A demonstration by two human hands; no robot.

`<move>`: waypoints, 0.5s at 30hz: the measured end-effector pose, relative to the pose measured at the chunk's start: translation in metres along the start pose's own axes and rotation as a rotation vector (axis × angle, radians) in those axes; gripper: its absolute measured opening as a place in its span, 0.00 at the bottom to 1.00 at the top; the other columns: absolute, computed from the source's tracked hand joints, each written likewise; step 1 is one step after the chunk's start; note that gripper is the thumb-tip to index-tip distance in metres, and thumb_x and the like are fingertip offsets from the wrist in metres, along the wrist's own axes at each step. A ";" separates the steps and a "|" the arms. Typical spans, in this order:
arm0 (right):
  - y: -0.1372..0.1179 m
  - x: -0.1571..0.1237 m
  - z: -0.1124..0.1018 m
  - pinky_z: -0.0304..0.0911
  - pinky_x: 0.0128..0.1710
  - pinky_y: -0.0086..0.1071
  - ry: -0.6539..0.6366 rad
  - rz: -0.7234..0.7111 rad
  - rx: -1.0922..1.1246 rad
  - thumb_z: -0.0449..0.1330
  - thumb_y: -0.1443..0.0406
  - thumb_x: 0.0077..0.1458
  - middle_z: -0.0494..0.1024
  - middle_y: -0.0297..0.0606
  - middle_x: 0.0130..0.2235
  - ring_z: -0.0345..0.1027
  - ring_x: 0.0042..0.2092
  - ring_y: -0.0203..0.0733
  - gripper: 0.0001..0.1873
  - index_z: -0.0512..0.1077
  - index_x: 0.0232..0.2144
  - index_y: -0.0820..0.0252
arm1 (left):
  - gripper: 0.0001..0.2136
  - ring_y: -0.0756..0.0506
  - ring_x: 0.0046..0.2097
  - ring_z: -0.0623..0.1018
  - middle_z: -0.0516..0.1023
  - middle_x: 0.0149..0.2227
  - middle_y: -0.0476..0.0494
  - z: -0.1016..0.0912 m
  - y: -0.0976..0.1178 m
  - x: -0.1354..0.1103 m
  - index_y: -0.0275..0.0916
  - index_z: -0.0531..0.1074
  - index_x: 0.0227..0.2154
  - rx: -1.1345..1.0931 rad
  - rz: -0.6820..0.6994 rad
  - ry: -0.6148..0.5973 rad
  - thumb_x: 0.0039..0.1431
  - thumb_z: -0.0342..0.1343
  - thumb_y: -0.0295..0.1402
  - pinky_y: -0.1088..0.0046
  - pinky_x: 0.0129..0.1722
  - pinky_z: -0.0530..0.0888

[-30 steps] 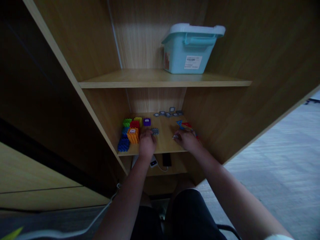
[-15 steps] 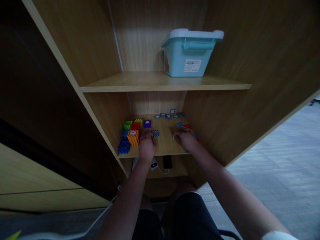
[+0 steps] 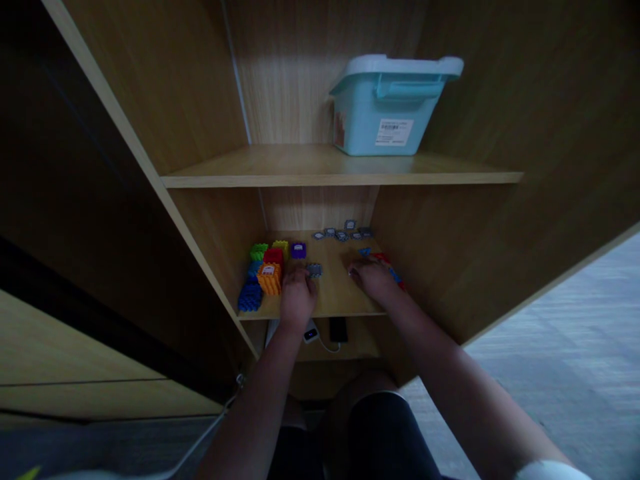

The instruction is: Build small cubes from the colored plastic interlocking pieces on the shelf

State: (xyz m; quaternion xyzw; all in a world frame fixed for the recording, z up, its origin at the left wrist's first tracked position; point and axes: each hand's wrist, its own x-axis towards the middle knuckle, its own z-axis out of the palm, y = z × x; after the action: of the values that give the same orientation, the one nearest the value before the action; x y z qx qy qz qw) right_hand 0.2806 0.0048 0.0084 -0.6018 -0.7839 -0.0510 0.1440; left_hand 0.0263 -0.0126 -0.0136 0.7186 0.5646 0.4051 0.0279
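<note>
My left hand [image 3: 299, 297] rests low over the middle shelf, thumb apart from its loosely bent fingers, with no held object showing. Its fingertips are in shadow, between a stack of orange notched tiles [image 3: 270, 280] and a flat grey notched tile [image 3: 315, 270]. Opposite it, my right hand [image 3: 373, 277] is closed in a pinch on a small pale piece [image 3: 351, 271], mostly hidden by the fingers. Beside that hand are red pieces [image 3: 383, 259] and a small blue piece [image 3: 365, 252], partly covered by the hand and wrist.
Green [image 3: 259, 251], yellow [image 3: 281, 247], red [image 3: 273, 257] and dark blue stacks [image 3: 250, 295] stand at the left, with a purple stack [image 3: 299, 251] nearby. Several grey tiles [image 3: 342, 235] lie at the back. A teal lidded box [image 3: 390, 107] sits on the upper shelf [image 3: 290, 163].
The view has shifted slightly, so the shelf and box appear a little further right. Both hands keep nearly the same places, the right still pinching the small pale piece.
</note>
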 end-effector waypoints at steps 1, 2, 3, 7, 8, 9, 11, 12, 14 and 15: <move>0.001 0.000 0.000 0.62 0.56 0.42 0.014 -0.004 0.003 0.60 0.66 0.67 0.86 0.40 0.45 0.72 0.53 0.51 0.09 0.81 0.41 0.52 | 0.10 0.36 0.50 0.79 0.82 0.44 0.35 0.000 0.000 0.000 0.37 0.76 0.44 0.000 0.000 0.000 0.66 0.53 0.23 0.55 0.55 0.78; 0.002 0.001 -0.001 0.62 0.55 0.42 0.032 -0.002 0.005 0.60 0.65 0.67 0.85 0.40 0.46 0.72 0.53 0.51 0.09 0.81 0.41 0.52 | 0.09 0.36 0.50 0.79 0.82 0.44 0.36 0.000 0.000 0.000 0.37 0.76 0.44 0.001 0.000 0.000 0.66 0.53 0.23 0.55 0.55 0.77; 0.002 0.002 -0.001 0.62 0.55 0.42 0.055 0.005 0.005 0.59 0.65 0.68 0.85 0.41 0.47 0.72 0.52 0.52 0.09 0.81 0.41 0.52 | 0.09 0.36 0.50 0.79 0.82 0.44 0.36 0.000 0.000 0.000 0.37 0.76 0.45 0.001 0.001 -0.002 0.66 0.53 0.24 0.55 0.56 0.77; 0.007 0.018 0.000 0.64 0.52 0.41 0.149 0.056 -0.016 0.57 0.63 0.70 0.84 0.48 0.48 0.74 0.51 0.53 0.11 0.80 0.44 0.56 | 0.09 0.36 0.50 0.79 0.82 0.44 0.36 0.000 0.001 0.000 0.38 0.75 0.44 -0.001 -0.005 -0.019 0.66 0.53 0.23 0.56 0.56 0.77; 0.009 0.027 0.002 0.65 0.52 0.42 0.151 0.067 -0.027 0.57 0.63 0.70 0.84 0.50 0.48 0.75 0.50 0.53 0.12 0.80 0.44 0.57 | 0.09 0.36 0.50 0.79 0.82 0.44 0.36 0.000 0.001 0.000 0.38 0.75 0.44 -0.001 -0.010 -0.021 0.66 0.53 0.23 0.56 0.55 0.77; 0.011 0.037 0.004 0.65 0.52 0.42 0.140 0.082 -0.037 0.57 0.63 0.69 0.84 0.52 0.48 0.75 0.49 0.53 0.12 0.80 0.45 0.59 | 0.09 0.36 0.50 0.79 0.82 0.44 0.36 0.000 0.001 0.000 0.38 0.75 0.44 -0.001 -0.014 -0.020 0.66 0.53 0.24 0.56 0.55 0.77; 0.014 0.061 0.009 0.66 0.50 0.43 0.101 0.120 -0.041 0.59 0.63 0.68 0.84 0.54 0.47 0.77 0.47 0.54 0.13 0.81 0.47 0.61 | 0.08 0.36 0.50 0.79 0.82 0.44 0.36 -0.001 0.002 -0.001 0.38 0.75 0.44 -0.004 -0.018 -0.017 0.67 0.53 0.24 0.56 0.56 0.77; 0.016 0.073 0.012 0.66 0.49 0.43 0.077 0.132 -0.029 0.60 0.63 0.67 0.84 0.54 0.46 0.77 0.46 0.55 0.13 0.81 0.48 0.61 | 0.08 0.36 0.50 0.79 0.82 0.44 0.36 -0.001 0.002 -0.001 0.38 0.75 0.44 -0.006 -0.018 -0.015 0.67 0.53 0.24 0.56 0.56 0.77; 0.020 0.098 0.017 0.67 0.49 0.45 0.057 0.168 0.015 0.61 0.64 0.65 0.84 0.57 0.45 0.78 0.45 0.57 0.12 0.82 0.46 0.62 | 0.08 0.36 0.51 0.79 0.81 0.44 0.35 -0.002 0.004 -0.001 0.38 0.75 0.44 -0.009 -0.019 -0.014 0.67 0.53 0.24 0.55 0.56 0.77; 0.022 0.109 0.019 0.67 0.49 0.46 0.072 0.160 0.057 0.62 0.65 0.64 0.84 0.58 0.44 0.78 0.45 0.58 0.12 0.83 0.46 0.62 | 0.08 0.36 0.51 0.79 0.81 0.44 0.35 -0.002 0.004 -0.002 0.38 0.75 0.44 -0.008 -0.020 -0.015 0.67 0.53 0.24 0.55 0.55 0.77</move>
State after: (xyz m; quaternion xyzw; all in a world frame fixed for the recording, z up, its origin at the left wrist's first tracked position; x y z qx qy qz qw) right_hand 0.2727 0.1164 0.0194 -0.6561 -0.7286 -0.0385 0.1928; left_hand 0.0282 -0.0168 -0.0107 0.7158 0.5698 0.4018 0.0391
